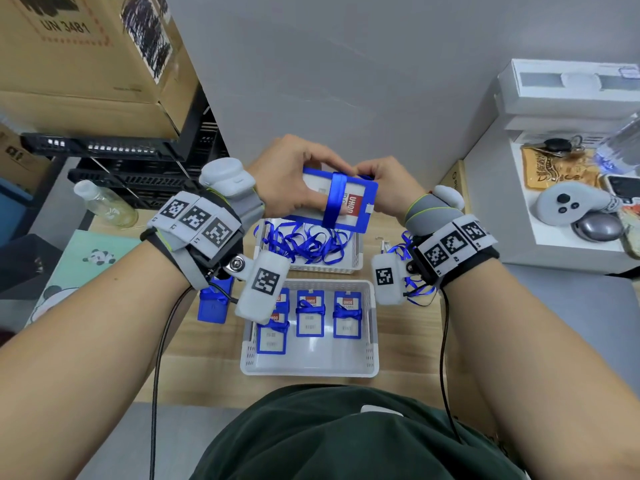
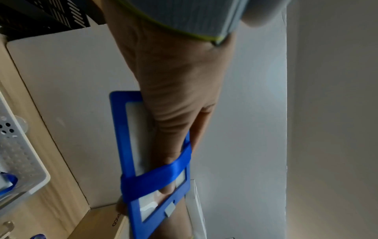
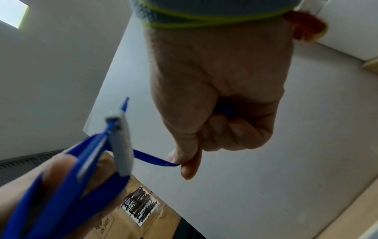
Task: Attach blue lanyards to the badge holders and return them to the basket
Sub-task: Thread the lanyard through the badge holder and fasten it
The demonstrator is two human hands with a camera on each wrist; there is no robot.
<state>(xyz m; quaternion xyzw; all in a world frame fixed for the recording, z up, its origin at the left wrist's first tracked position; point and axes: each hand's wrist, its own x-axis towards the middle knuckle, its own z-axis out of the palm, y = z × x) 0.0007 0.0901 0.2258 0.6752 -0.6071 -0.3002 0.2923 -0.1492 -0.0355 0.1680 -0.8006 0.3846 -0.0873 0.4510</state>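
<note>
Nearest me, under my forearms, sat the near basket (image 1: 309, 370) on the counter (image 1: 207, 382), with wrapped badge holders lying flat in it. Beyond it the far basket (image 1: 356, 261) held a loose tangle of spare lanyards (image 1: 304, 242).

Above both baskets I held one badge holder (image 1: 337, 202) clear of the counter. My left hand (image 1: 287, 178) had its grip curled round the holder's left end, fingers behind it and the thumb on the front, with the blue lanyard (image 2: 155, 177) wound across the frame and over my fingers. My right hand (image 3: 220, 100) was a closed fist near the holder's clip end; its thumb and forefinger pinched the strap's free length, which ran taut back to the holder.

I judged the holder light and stiff, a rigid plastic frame with a slick clear window, best held by its edges so that it would not twist or slide. The strap was soft, flat ribbon, smooth enough to slip, so I reckoned it should be pinched close to the frame and kept under tension while being wrapped or tucked.
</note>
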